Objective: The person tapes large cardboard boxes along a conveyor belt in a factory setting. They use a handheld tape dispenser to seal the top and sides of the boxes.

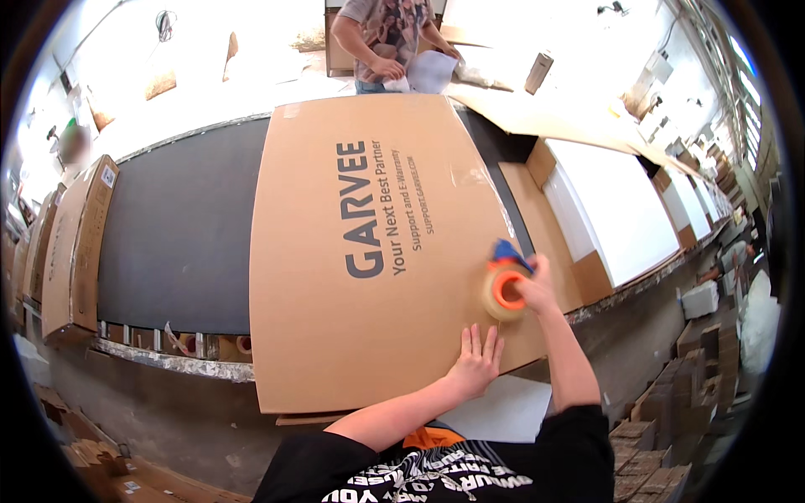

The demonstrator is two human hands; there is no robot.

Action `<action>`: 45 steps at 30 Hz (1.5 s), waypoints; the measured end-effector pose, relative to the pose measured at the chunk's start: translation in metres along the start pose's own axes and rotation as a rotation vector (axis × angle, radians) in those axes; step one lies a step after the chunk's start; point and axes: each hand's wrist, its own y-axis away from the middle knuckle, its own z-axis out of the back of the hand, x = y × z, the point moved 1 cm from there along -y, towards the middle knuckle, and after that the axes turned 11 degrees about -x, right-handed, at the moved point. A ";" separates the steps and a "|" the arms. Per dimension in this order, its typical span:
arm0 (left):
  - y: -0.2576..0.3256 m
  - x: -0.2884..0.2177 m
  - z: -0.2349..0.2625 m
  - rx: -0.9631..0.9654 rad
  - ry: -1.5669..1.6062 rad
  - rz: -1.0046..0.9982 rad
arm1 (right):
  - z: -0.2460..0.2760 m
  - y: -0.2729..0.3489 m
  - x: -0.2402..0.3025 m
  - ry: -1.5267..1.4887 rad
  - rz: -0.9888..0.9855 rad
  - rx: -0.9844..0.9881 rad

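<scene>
A large brown cardboard box [319,335] with dark printing on its top lies across the conveyor in front of me. Flat on its near right part rests my left hand [478,367], fingers spread. My right hand [541,289] grips a tape dispenser [506,287], blurred by motion, with a blue head and an orange hub holding a roll of clear tape. The dispenser is at the box's right edge, just beyond my left fingers. Clear tape [495,197] runs along that right edge, farther away from me.
The dark conveyor belt [176,226] extends left to upright cartons [75,251]. On the right are an open carton with white panels [612,210] and more like it. Across the conveyor stands another person [390,38] holding something white. Stacked cardboard [671,411] lies at the lower right.
</scene>
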 end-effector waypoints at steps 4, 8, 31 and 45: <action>0.003 0.002 0.000 -0.005 0.024 0.005 | 0.085 0.023 0.047 -0.583 -0.552 0.137; 0.001 0.004 0.008 0.022 0.031 0.022 | 0.101 0.013 0.092 -0.269 -0.065 0.194; 0.013 0.010 0.006 -0.046 -0.065 0.018 | 0.022 0.231 -0.023 0.831 0.228 0.717; 0.149 0.081 0.093 0.163 -0.177 -0.086 | -0.009 0.377 0.001 0.720 -0.432 0.499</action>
